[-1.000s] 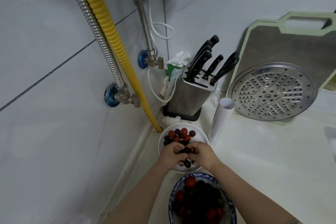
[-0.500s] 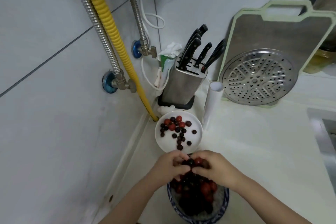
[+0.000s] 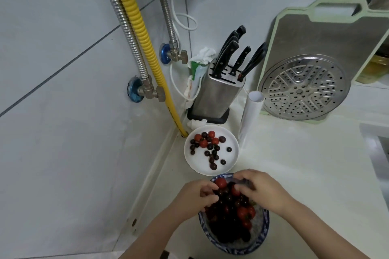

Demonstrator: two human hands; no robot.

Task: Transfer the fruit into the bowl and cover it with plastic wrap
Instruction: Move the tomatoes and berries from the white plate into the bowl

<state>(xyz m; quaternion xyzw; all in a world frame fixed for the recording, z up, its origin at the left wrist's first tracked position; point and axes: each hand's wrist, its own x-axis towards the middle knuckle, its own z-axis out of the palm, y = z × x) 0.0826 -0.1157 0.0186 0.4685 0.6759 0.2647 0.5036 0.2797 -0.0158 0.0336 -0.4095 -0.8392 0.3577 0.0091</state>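
While no writing reads clearly, both hands (image 3: 229, 193) hover over the bowl (image 3: 264, 235).

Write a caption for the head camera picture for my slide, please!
Both hands, left hand and right hand, drop fruit into the blue-patterned bowl; more fruit waits on the white plate.

Both hands, the left hand (image 3: 194, 195) and right hand (image 3: 262, 190), cover the far rim of the blue-patterned ceramic bowl (image 3: 264, 235); their fingertips are blurred among the dark and red fruit (image 3: 231, 216), so any grip is unclear.
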